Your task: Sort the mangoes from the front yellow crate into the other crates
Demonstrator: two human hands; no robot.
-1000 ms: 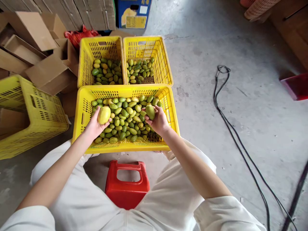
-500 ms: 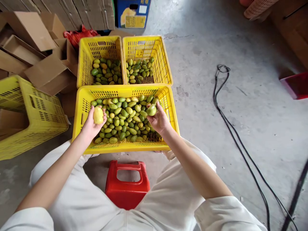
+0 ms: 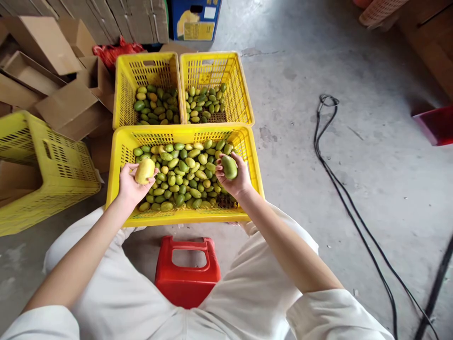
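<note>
My left hand [image 3: 132,185] is closed on a yellow mango [image 3: 145,171], held over the left side of the front yellow crate [image 3: 184,218]. On the crate's right side, my right hand [image 3: 238,180] grips a green mango [image 3: 229,167] with the fingers around it. Beneath both hands lie many small green and yellowish mangoes [image 3: 182,166], spread over the crate's bottom. Part of the crate's dark slatted floor shows near its front right corner.
Two more yellow crates, the back left one [image 3: 120,89] and the back right one [image 3: 244,94], hold more mangoes. Cardboard boxes [image 3: 67,101] and a tilted yellow crate [image 3: 67,160] are at left. A red plastic stool [image 3: 187,283] sits between my legs. Black cable [image 3: 331,174] crosses the floor at right.
Both mangoes have been turned in my fingers. The right one now shows a darker green side, and the left one is tilted a little. The hands have barely shifted; the crates are still.
</note>
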